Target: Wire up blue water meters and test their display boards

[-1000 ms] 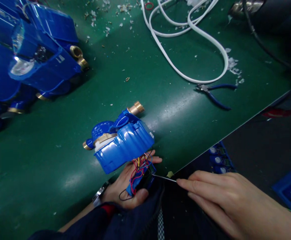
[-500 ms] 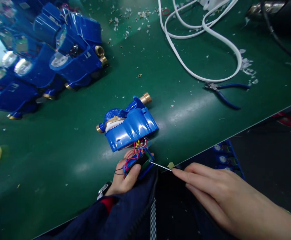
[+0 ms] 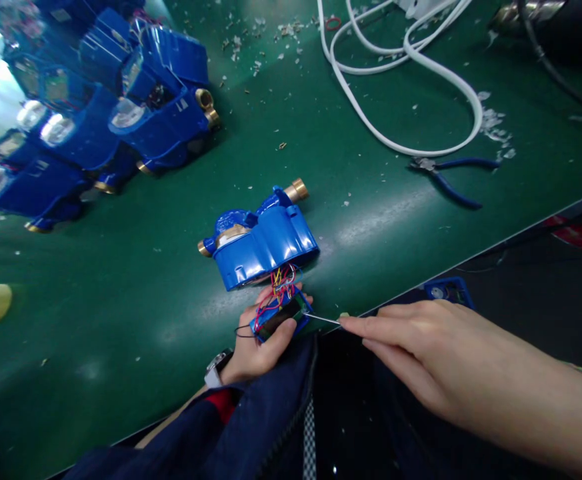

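Note:
A blue water meter with brass pipe ends lies on its side on the green table. Red, yellow and white wires run from its open underside to a small blue housing with a circuit board inside. My left hand is closed around this housing, thumb pressed over its near side. A slim screwdriver is gripped in my right hand; its metal shaft points left and its tip meets the right end of the board. My fingers hide the handle.
More blue water meters are crowded at the back left. A white cable loops across the back right, near blue-handled cutters. Yellow tape stands at the left. Small scraps litter the far side. The table edge slants beneath my hands.
The view has shifted slightly. My left hand has raised the housing a little towards the meter, and my right hand has moved up with the screwdriver, its tip still at the board.

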A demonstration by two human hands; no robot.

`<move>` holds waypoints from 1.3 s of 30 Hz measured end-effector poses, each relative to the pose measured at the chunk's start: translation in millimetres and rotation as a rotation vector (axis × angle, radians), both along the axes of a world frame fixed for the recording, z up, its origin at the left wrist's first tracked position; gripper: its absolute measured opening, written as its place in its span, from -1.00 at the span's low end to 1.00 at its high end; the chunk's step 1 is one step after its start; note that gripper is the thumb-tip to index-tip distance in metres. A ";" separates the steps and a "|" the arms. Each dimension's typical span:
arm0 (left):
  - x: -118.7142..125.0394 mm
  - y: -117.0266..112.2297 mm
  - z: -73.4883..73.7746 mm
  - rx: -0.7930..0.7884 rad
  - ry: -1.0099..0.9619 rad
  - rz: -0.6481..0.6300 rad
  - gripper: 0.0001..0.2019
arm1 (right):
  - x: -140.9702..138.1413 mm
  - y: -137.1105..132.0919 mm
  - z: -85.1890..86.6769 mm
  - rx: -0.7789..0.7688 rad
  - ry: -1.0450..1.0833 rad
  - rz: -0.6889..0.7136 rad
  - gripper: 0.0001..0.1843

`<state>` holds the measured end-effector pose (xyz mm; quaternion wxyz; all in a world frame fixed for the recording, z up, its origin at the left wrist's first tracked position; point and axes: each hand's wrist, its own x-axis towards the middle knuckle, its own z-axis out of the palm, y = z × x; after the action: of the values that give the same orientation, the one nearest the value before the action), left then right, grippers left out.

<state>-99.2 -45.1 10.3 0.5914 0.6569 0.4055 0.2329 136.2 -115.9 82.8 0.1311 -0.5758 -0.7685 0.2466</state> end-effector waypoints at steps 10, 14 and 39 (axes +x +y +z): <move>-0.5 0.6 -3.7 0.036 -0.007 -0.046 -0.70 | -6.2 -11.4 -3.3 0.016 -0.033 0.010 -0.53; -1.4 0.7 -4.3 -0.011 -0.004 -0.037 -0.71 | -20.2 -24.6 6.8 0.262 -0.321 0.130 -0.38; 11.1 -14.2 -8.4 -0.140 -0.118 0.215 -0.68 | -52.2 -58.2 -40.6 0.339 -0.226 -0.171 -0.47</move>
<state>-88.0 -59.3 1.9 0.6302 0.5521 0.4532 0.3043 84.0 -174.1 42.2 0.1595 -0.6325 -0.7571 0.0355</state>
